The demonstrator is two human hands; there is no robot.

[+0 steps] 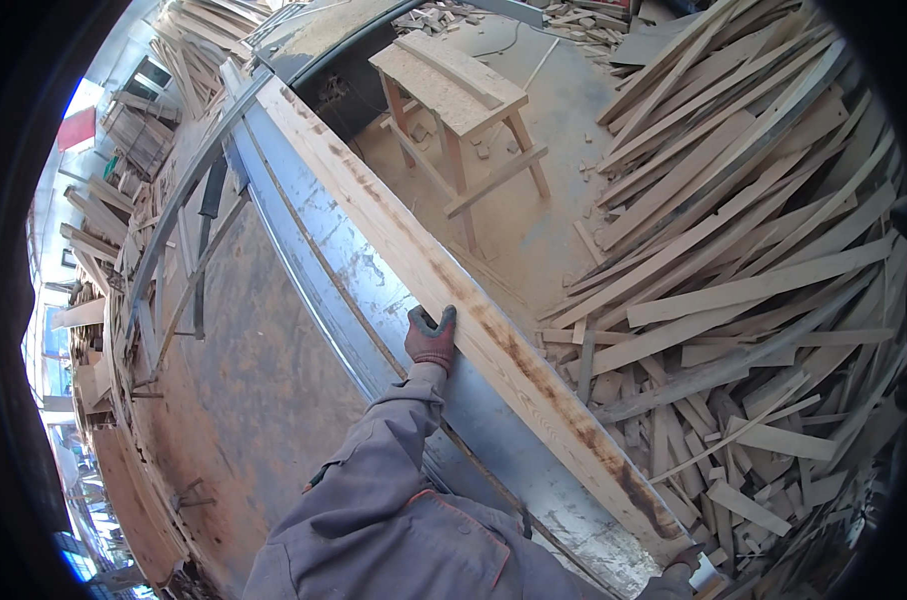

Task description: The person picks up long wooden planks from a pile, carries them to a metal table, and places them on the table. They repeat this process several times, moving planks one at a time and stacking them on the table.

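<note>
Wood, a long plank (482, 328), lies along the metal bed (362, 262), apparently steadied by the left hand (432, 340), thumb and finger spread, and the right hand (680, 574), whose fingers I can't make out.

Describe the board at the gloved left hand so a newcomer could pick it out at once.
Find the long, shiny metal surface running diagonally from upper left to lower right. Along its right side lies a long, straight, pale board, the left hand at its near edge. Unlike the jumbled wood strips farther right, it lies alone, with dark brown stains along its length.
</note>
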